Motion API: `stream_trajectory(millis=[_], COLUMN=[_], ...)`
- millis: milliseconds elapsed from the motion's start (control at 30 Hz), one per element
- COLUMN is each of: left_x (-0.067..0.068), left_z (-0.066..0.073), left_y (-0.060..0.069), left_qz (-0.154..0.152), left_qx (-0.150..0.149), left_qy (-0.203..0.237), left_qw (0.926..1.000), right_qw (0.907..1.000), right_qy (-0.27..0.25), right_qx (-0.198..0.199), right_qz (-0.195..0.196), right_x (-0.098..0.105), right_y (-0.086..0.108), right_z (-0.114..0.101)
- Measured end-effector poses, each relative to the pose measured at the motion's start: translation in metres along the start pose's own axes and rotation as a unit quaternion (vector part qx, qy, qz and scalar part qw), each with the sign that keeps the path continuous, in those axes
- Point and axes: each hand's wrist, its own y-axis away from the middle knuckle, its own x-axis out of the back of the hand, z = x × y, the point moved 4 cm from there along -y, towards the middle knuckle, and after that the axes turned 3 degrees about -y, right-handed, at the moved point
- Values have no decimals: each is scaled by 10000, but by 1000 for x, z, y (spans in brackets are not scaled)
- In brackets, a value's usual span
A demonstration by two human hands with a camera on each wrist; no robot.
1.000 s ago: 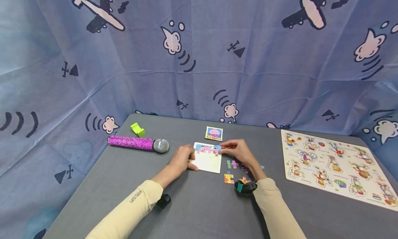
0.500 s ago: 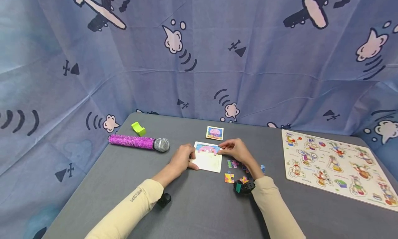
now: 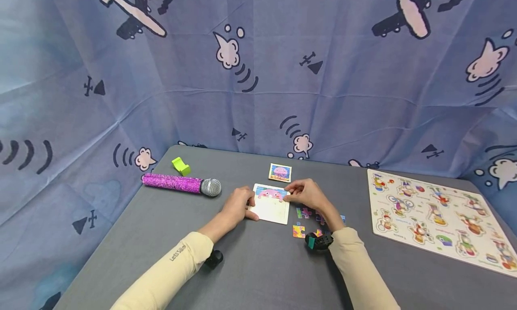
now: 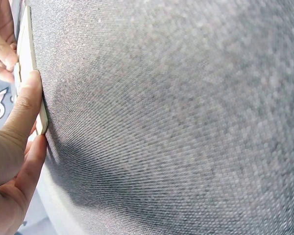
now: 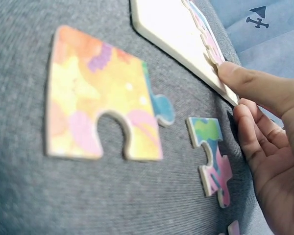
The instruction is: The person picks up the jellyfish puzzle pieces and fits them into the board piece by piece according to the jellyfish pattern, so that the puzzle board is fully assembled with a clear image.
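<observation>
A white puzzle tray (image 3: 271,213) lies on the grey table, with joined pieces (image 3: 269,193) of a pink sea creature along its top. My left hand (image 3: 235,205) grips the tray's left side, its thumb and another finger touching the edge in the left wrist view. My right hand (image 3: 308,195) is at the tray's upper right. There its thumb (image 5: 235,73) presses the end puzzle piece while the other fingers curl by the tray's outer edge. That piece is mostly hidden by the hand. Loose pieces lie nearby, including a yellow one (image 5: 98,93) and a pink-green one (image 5: 213,161).
A small pink jellyfish picture card (image 3: 280,172) lies behind the tray. To the left are a purple glitter microphone (image 3: 179,184) and a lime-green block (image 3: 181,166). A large picture board (image 3: 438,220) covers the right side. A printed blue curtain (image 3: 266,121) hangs behind.
The end piece at my right hand stood out from the row a second ago and now sits in line with it. My left hand keeps its place on the tray.
</observation>
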Motion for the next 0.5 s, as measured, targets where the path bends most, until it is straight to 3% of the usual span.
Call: stream_trajectory(millis=[267, 500], left_x=[0, 1], left_z=[2, 1], left_y=[0, 1], left_qz=[-48, 3], left_qx=[59, 8], left_qy=[17, 38], left_qw=[10000, 10000], right_qw=[10000, 9989], right_qy=[26, 418], right_qx=[8, 207], right_qz=[19, 111], right_x=[0, -2], right_y=[1, -1], right_z=[-5, -8])
